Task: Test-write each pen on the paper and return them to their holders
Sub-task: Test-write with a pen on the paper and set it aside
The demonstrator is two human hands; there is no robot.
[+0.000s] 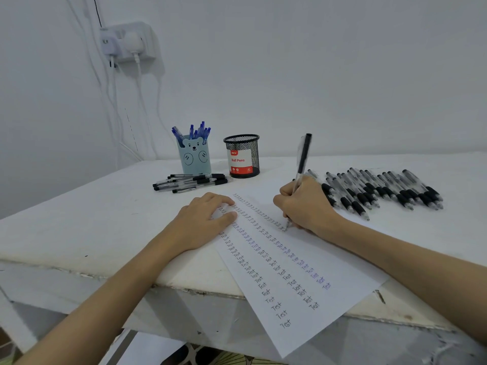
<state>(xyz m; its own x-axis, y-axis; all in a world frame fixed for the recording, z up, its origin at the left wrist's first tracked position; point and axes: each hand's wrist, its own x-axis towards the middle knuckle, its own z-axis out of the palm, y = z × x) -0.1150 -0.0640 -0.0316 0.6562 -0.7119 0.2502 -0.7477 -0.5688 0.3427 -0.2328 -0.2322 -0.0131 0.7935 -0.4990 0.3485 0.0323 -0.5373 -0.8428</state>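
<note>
Head view looks down on a white table (87,225), and there's plenty around the hands. At the back stands a blue bear cup (194,156) stuffed with blue pens (195,130), and just right of it a black mesh cup (242,156) with a "Ball Pens" label. In front of the bear cup lies a small heap of black pens (191,182), flat on the table. Off to the right, a long row of black pens (384,189) lies side by side, just beyond the writing hand. On the wall, a socket (129,42) with plugs in it, white cables hanging down.

The paper (297,270) runs diagonally, its near end overhanging the table edge, filled with columns of "Test", mostly black, some blue.

Now the hands. The left hand (204,222) lies flat on the paper's upper left corner, fingers relaxed and spread, pressing it down. The right hand (305,206) grips a black pen (302,159), fingers curled round the lower barrel, cap end standing up and tilted slightly right. The tip touches the paper at the end of the rightmost column. Both forearms reach in from the near edge, the right one crossing over the paper's right side.
</note>
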